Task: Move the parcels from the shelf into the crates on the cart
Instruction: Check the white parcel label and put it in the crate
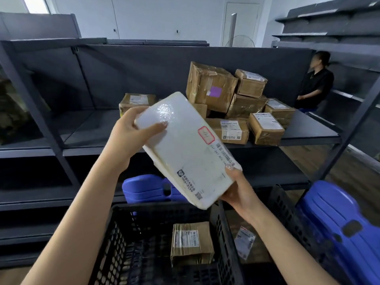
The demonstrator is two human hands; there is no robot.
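There is one white parcel (185, 147) in the air, and two hands hold it. The left hand (131, 134) grips its top end, with the thumb lying across the white face. The right hand (236, 190) grips its bottom end, with the thumb on the edge and the fingers under it. So the parcel lies between the two hands, tilted, with the top end up to the left and the bottom end down to the right. It hangs in front of the shelf (92, 128) and above the crates. On the shelf sit about eight brown boxes (209, 85): one stands alone to the left, and the rest are in a heap, some partly hidden. There are two black crates side by side. The left crate (115, 243) has one brown parcel (192, 241) in it. The right crate (287, 212) has one small packet (244, 242) in clear wrap. Two blue plastic things (339, 223) stand near the crates, one behind and one to the right. One person in black (316, 83) stands far off at the right, beside the shelf.
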